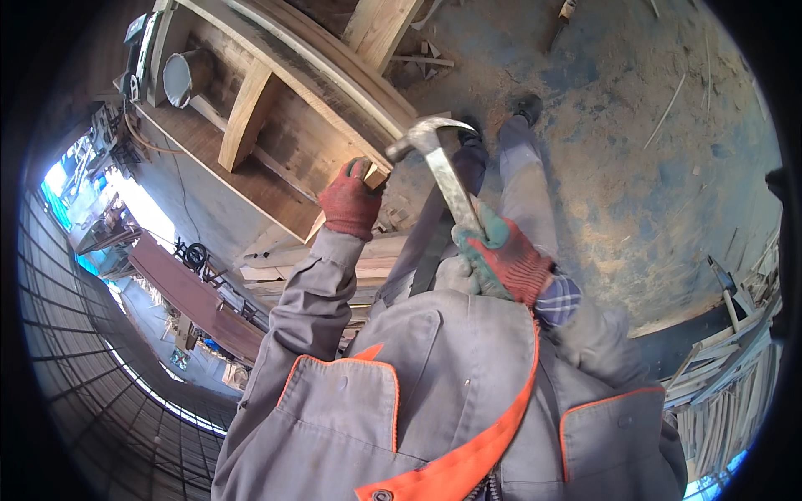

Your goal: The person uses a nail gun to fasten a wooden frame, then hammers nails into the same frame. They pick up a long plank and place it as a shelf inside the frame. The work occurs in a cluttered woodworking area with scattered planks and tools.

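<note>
My left hand (349,202), in a red work glove, is closed at the near corner of a long wooden frame (322,104). Its fingers grip a small wood block (375,176) at the frame's end; whether the block is fixed there I cannot tell. My right hand (506,257), gloved in red and green, wraps round the handle of a claw hammer (451,184). The metal head is raised just right of the left hand, apart from the wood, with its claw pointing right. The lower handle is hidden by the glove and my jacket.
A round can (178,80) and a short crosspiece (246,113) sit inside the frame. Stacked boards (380,250) lie below it. Sawdust and scraps cover the floor (622,167), where a wooden-handled tool (565,17) lies far off. Thin strips (727,392) are piled at right.
</note>
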`<action>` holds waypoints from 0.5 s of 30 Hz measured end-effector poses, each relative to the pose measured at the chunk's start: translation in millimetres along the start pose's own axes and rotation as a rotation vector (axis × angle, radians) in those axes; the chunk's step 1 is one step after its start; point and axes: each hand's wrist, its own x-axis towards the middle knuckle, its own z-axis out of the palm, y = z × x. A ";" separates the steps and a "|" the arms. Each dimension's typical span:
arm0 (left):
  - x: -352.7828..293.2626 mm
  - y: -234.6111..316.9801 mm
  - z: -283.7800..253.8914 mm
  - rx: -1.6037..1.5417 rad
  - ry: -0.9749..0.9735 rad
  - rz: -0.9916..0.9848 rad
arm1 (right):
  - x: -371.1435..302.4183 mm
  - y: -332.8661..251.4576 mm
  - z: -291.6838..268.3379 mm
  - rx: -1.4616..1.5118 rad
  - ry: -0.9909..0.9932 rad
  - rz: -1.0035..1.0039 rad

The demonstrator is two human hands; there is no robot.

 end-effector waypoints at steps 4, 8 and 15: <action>1.2 -2.1 0.1 0.015 -0.008 -0.001 | 13.2 -26.3 -24.4 -0.485 -0.094 0.110; -1.3 -3.3 1.2 0.047 -0.034 -0.012 | 20.4 -38.0 -56.5 0.085 -0.400 -0.037; -1.3 -1.9 -0.4 0.006 0.016 0.021 | 25.3 16.9 -52.0 -0.633 -0.300 0.225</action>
